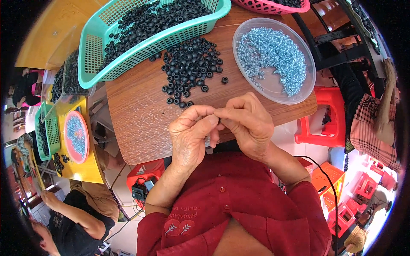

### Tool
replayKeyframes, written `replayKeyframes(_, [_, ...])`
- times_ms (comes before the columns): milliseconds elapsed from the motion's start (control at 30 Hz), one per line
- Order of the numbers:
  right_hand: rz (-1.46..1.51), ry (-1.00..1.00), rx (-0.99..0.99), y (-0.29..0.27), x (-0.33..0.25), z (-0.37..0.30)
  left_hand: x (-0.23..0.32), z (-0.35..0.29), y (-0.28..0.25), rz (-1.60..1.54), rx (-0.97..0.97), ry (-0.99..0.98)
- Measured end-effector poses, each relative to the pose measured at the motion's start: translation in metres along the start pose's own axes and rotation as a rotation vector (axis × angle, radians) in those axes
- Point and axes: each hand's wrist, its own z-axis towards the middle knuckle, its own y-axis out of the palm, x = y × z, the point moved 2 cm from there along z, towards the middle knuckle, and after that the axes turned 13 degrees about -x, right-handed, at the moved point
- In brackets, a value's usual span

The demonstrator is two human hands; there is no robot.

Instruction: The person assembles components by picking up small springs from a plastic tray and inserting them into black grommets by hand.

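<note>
Over the front of the wooden table, my left hand [192, 132] and my right hand [249, 127] meet with their fingertips pinched together. A bit of something small and dark shows between them; the fingers cover most of it, so its kind is unclear. Beyond my hands lies a loose pile of small round black parts with holes [192, 64]. More of these fill a green plastic basket [160, 39] at the far left. At the far right, a clear round tub [313, 79] holds many tiny bluish, shiny pieces that look like coil springs [277, 51].
The wooden table [136, 123] has rounded corners. A pink basket [273, 7] stands at its far edge. To the right is a red stool [326, 121]. On the left, a co-worker [81, 217] sits by a yellow table [87, 170] bearing similar containers. A black cable [329, 179] hangs at my right.
</note>
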Motion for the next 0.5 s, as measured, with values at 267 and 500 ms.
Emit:
replayKeyframes(267, [-0.063,-0.095,-0.073,-0.0033,0.0007,0.0071,-0.0044,0.0058,0.0034,-0.045,0.096,0.033])
replayKeyframes(500, [-0.186,-0.156,-0.036,-0.003,0.0075,0.0066,-0.0028,0.0079,0.0086,-0.047,0.038,0.043])
